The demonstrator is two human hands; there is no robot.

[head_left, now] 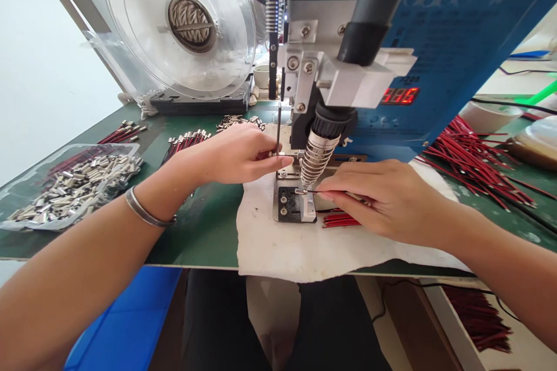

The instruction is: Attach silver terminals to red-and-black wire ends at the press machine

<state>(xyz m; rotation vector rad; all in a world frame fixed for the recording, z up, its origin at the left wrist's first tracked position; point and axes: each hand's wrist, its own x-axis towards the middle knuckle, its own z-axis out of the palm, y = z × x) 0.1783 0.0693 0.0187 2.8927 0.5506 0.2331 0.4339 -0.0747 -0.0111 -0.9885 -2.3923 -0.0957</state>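
My right hand (383,203) pinches a thin dark wire (314,191). The wire's tip meets a small metal connector (300,191) on the black fixture block (285,208), right under the spring-wrapped soldering iron (319,153). Left of the iron, my left hand (243,153) is closed, thumb and forefinger together beside a thin upright metal rod (279,127). What lies between those fingertips is too small to make out. Several red wires (342,219) rest on the white cloth (270,249) below my right hand.
The blue soldering machine (435,69) with red digits towers at the right. A clear tray (73,185) of metal connectors stands left, near wired connectors (187,142). Red wires (474,156) are heaped at right. Behind stands a clear round guard (139,23). The green table's edge (204,266) runs in front.
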